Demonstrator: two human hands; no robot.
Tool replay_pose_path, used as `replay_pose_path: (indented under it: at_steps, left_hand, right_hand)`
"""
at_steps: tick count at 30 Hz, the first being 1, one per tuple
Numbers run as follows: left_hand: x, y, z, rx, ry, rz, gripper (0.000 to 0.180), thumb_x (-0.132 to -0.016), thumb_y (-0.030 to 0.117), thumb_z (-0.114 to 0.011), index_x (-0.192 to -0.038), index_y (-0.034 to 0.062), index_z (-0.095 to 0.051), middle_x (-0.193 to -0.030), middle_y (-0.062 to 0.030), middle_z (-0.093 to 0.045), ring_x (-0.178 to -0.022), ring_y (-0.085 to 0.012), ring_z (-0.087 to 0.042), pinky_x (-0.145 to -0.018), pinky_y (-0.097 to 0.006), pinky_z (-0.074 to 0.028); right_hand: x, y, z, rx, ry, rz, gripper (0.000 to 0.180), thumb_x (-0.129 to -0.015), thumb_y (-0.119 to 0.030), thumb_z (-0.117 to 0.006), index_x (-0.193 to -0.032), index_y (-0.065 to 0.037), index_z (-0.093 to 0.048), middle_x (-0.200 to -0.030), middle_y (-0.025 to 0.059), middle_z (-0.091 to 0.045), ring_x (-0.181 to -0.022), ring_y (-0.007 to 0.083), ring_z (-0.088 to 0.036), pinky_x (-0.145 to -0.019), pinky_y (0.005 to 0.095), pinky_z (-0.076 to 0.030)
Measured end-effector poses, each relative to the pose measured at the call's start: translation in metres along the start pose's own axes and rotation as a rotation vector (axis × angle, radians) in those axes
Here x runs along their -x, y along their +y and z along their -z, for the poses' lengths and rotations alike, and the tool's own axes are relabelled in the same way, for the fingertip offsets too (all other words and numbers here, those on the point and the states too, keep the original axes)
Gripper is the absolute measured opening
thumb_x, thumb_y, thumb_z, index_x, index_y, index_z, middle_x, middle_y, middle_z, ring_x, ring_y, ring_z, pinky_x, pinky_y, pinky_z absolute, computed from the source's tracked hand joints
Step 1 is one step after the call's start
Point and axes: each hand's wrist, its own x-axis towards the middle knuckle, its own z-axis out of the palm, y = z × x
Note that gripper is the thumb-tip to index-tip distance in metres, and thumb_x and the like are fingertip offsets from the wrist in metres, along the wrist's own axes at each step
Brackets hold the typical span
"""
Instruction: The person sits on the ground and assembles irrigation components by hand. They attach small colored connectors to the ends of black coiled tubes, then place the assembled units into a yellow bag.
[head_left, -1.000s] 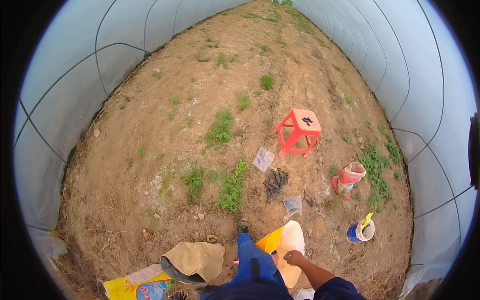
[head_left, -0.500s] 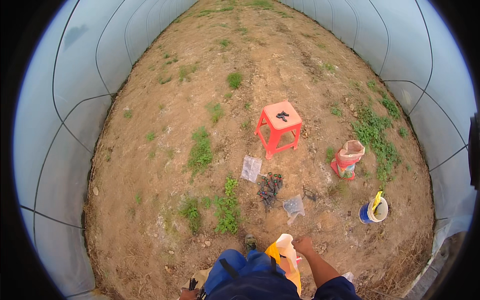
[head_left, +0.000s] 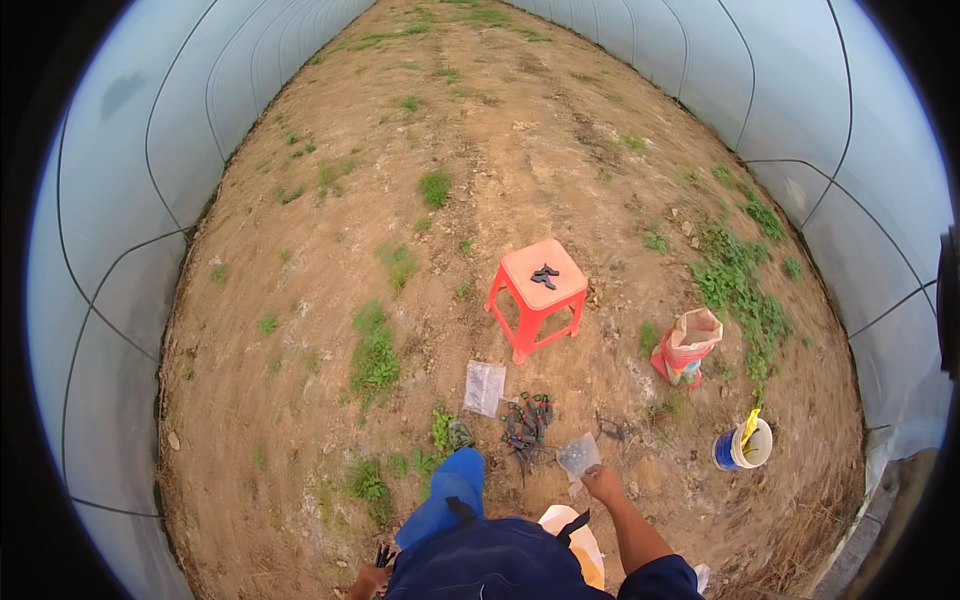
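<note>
My right hand (head_left: 601, 484) is low over the ground, fingers curled closed, at the near edge of a clear plastic bag (head_left: 576, 455) of small pieces. Whether it grips the bag or something else, I cannot make out. Down at the lower left, my left hand (head_left: 372, 581) is closed around a bundle of thin black stick-like pieces (head_left: 386, 556), partly cut off by the frame and my body. Just beyond the bag lies a pile of dark fittings (head_left: 527, 420) with red and green parts. A flat translucent bag (head_left: 484, 388) rests left of the pile.
A red plastic stool (head_left: 540, 290) carries several black pieces (head_left: 545, 277). To the right stand an open red-and-white sack (head_left: 688, 346) and a blue-and-white bucket (head_left: 744, 446) with something yellow inside. A white-and-yellow bag (head_left: 584, 550) is beside my legs. Weeds dot the soil between plastic-film walls.
My right hand has moved forward from above the white-and-yellow bag to the clear bag. My foot has stepped forward and left. The left hand still holds the black bundle.
</note>
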Motion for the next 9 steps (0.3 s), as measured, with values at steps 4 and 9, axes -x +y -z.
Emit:
replay_pose_path:
  at_steps: [4, 9]
  left_hand:
    - [-0.041, 0.099, 0.027, 0.069, -0.073, -0.019, 0.032, -0.09, 0.022, -0.07, -0.069, 0.0007, -0.059, -0.054, -0.0088, -0.047, -0.04, -0.0215, -0.044, -0.04, -0.039, -0.034]
    - [-0.099, 0.172, 0.067, 0.143, -0.19, -0.05, 0.026, -0.087, 0.021, -0.072, -0.078, -0.0017, -0.066, -0.055, -0.0104, -0.052, -0.04, -0.0236, -0.048, -0.039, -0.039, -0.04]
  right_hand:
    - [-0.061, -0.034, 0.008, 0.061, 0.105, -0.048, 0.037, -0.077, -0.035, -0.074, -0.103, -0.008, -0.075, -0.081, 0.0208, -0.071, -0.083, 0.037, -0.071, -0.076, 0.0447, -0.056]
    - [-0.118, -0.084, 0.038, 0.04, 0.108, -0.091, 0.042, -0.075, -0.031, -0.077, -0.107, -0.005, -0.073, -0.084, 0.0213, -0.072, -0.083, 0.0356, -0.072, -0.075, 0.0457, -0.056]
